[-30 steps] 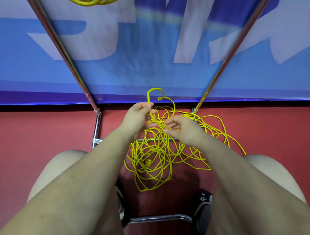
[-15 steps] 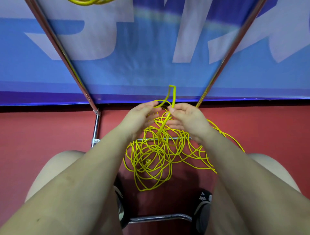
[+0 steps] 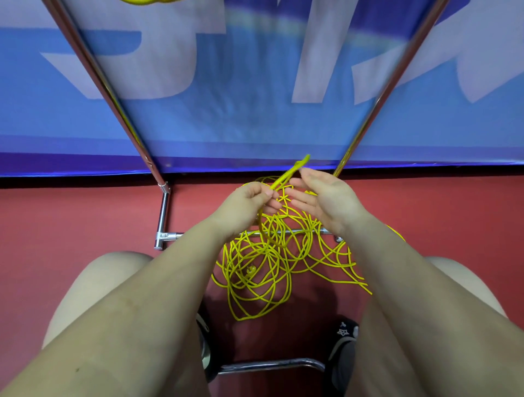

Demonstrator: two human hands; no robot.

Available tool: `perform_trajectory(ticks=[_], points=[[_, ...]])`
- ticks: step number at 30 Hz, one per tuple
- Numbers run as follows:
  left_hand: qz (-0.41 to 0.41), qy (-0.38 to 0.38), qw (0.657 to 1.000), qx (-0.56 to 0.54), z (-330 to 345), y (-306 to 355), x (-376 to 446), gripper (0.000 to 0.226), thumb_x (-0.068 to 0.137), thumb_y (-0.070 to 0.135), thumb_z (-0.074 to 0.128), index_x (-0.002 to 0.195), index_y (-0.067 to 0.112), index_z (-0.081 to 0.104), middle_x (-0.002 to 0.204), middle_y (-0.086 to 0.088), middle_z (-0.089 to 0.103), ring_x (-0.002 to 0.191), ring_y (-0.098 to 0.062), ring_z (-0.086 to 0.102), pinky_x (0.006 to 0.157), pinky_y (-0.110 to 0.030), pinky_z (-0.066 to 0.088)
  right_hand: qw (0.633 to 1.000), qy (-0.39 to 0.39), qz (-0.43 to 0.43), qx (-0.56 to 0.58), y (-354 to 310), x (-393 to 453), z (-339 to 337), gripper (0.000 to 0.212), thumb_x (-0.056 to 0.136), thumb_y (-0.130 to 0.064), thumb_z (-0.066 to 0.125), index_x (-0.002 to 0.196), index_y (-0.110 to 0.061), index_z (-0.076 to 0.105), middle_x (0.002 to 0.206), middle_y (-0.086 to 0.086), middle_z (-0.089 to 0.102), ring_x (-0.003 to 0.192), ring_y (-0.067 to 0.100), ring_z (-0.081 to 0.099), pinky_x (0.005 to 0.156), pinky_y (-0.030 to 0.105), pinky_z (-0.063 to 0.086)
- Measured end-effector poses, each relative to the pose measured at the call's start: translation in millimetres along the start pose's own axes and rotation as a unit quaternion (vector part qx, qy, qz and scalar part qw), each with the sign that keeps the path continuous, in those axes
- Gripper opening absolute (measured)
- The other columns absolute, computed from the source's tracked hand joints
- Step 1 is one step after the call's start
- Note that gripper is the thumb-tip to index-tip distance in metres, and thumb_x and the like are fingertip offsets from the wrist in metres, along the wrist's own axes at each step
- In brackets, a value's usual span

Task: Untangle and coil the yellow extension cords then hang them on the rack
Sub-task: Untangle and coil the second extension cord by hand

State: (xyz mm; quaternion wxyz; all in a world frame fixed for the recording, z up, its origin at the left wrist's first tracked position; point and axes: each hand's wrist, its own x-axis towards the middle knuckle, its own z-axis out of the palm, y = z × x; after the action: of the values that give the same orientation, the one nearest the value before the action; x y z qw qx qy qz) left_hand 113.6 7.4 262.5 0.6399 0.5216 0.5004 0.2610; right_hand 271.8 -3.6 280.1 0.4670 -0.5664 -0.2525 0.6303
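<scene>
The yellow cord (image 3: 266, 263) lies in a loose tangled heap on the red floor (image 3: 85, 221), between the person's knees and draped over the low crossbar of the metal rack (image 3: 163, 215). The left hand (image 3: 243, 207) pinches a doubled strand between thumb and fingers and lifts it clear of the pile, its blurred end poking up toward the blue banner (image 3: 255, 113). The right hand (image 3: 323, 198) is beside it with fingers straight and slightly spread, palm turned inward, holding nothing. The cord looks thin, light and limp, so it should slide through fingers easily but snag wherever loops cross. I'd take hold near a free end and feed it out loop by loop, not tug from the middle. Another yellow coil (image 3: 147, 1) shows at the top edge, apparently already hung
</scene>
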Motion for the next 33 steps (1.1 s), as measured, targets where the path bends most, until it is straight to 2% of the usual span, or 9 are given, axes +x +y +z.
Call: perform_trajectory(ticks=[2, 4, 6, 10, 16, 20, 23, 29, 33], points=[[-0.018, 0.050, 0.997, -0.059, -3.7, 1.5, 1.9, 0.022, 0.102, 0.018, 0.035, 0.088, 0.018, 0.051, 0.083, 0.000, 0.064, 0.076, -0.012, 0.063, 0.064, -0.029, 0.049, 0.968, -0.017, -0.042, -0.246, 8.5, -1.7, 1.2, 0.033, 0.092, -0.021, 0.057, 0.123, -0.011, 0.052, 0.096, 0.002, 0.062, 0.080, 0.014, 0.063, 0.075, 0.027, 0.051], [-0.033, 0.089, 0.986, -0.136, -7.6, 3.8, 3.7, 0.020, 0.103, 0.020, 0.035, 0.089, 0.018, 0.050, 0.084, -0.001, 0.066, 0.074, -0.012, 0.066, 0.068, -0.035, 0.050, 0.884, -0.061, -0.068, -0.458, 20.4, -3.3, 1.3, 0.031, 0.088, -0.025, 0.062, 0.118, -0.016, 0.057, 0.094, -0.002, 0.060, 0.078, 0.014, 0.060, 0.072, 0.027, 0.047], [-0.041, 0.113, 0.971, -0.207, -11.7, 6.3, 5.3, 0.018, 0.102, 0.021, 0.036, 0.090, 0.017, 0.049, 0.085, -0.001, 0.067, 0.069, -0.011, 0.069, 0.069, -0.038, 0.052, 0.835, -0.112, -0.073, -0.533, 29.8, -4.3, 0.4, 0.027, 0.087, -0.024, 0.064, 0.112, -0.016, 0.061, 0.094, -0.003, 0.059, 0.086, 0.016, 0.061, 0.078, 0.027, 0.047], [-0.047, 0.130, 0.949, -0.282, -17.6, 7.2, 8.2, 0.020, 0.103, 0.025, 0.035, 0.088, 0.017, 0.048, 0.093, -0.003, 0.067, 0.073, -0.014, 0.070, 0.063, -0.040, 0.056, 0.807, -0.095, -0.123, -0.570, 28.5, -3.2, -2.9, 0.018, 0.086, -0.020, 0.065, 0.104, -0.016, 0.063, 0.086, -0.007, 0.057, 0.083, 0.014, 0.059, 0.081, 0.029, 0.047], [-0.045, 0.111, 0.927, -0.355, -20.1, 11.4, 8.6, 0.022, 0.102, 0.027, 0.035, 0.093, 0.015, 0.051, 0.098, -0.006, 0.066, 0.085, -0.019, 0.068, 0.063, -0.038, 0.059, 0.830, -0.075, -0.164, -0.528, 26.1, -4.1, 1.1, 0.016, 0.084, -0.021, 0.067, 0.081, -0.027, 0.052, 0.076, -0.011, 0.055, 0.073, 0.015, 0.059, 0.074, 0.031, 0.049], [-0.062, 0.060, 0.965, -0.247, -13.8, 8.4, 6.7, 0.023, 0.101, 0.030, 0.037, 0.112, 0.017, 0.054, 0.106, -0.002, 0.064, 0.102, -0.022, 0.060, 0.080, -0.038, 0.052, 0.950, -0.066, -0.095, -0.291, 13.1, -6.4, 9.1, 0.015, 0.090, -0.014, 0.060, 0.080, -0.023, 0.051, 0.075, -0.001, 0.058, 0.059, 0.011, 0.064, 0.063, 0.026, 0.054], [-0.071, -0.019, 0.995, -0.075, -2.8, 0.2, 1.4, 0.020, 0.101, 0.028, 0.038, 0.102, 0.024, 0.058, 0.103, 0.003, 0.064, 0.100, -0.015, 0.059, 0.090, -0.035, 0.043, 0.994, -0.028, -0.029, -0.104, 3.2, -5.7, 8.1, 0.006, 0.092, -0.015, 0.056, 0.087, -0.015, 0.053, 0.077, 0.002, 0.060, 0.056, 0.008, 0.067, 0.057, 0.020, 0.056], [-0.061, -0.097, 0.993, -0.002, 5.3, -4.4, -5.4, 0.018, 0.100, 0.020, 0.042, 0.092, 0.019, 0.058, 0.087, 0.001, 0.066, 0.082, -0.011, 0.061, 0.077, -0.033, 0.042, 0.991, 0.083, 0.027, 0.099, -4.6, 1.7, -3.3, 0.008, 0.094, -0.014, 0.053, 0.088, -0.009, 0.052, 0.087, 0.006, 0.058, 0.078, 0.018, 0.064, 0.062, 0.025, 0.057], [-0.043, -0.081, 0.996, -0.005, 3.8, -3.4, -4.2, 0.020, 0.099, 0.008, 0.042, 0.090, 0.019, 0.056, 0.081, 0.001, 0.062, 0.072, -0.008, 0.062, 0.071, -0.032, 0.048, 0.994, 0.050, 0.023, 0.094, -5.6, -1.0, -1.4, 0.005, 0.095, -0.014, 0.050, 0.097, -0.010, 0.052, 0.095, 0.009, 0.061, 0.095, 0.025, 0.062, 0.072, 0.029, 0.053]])
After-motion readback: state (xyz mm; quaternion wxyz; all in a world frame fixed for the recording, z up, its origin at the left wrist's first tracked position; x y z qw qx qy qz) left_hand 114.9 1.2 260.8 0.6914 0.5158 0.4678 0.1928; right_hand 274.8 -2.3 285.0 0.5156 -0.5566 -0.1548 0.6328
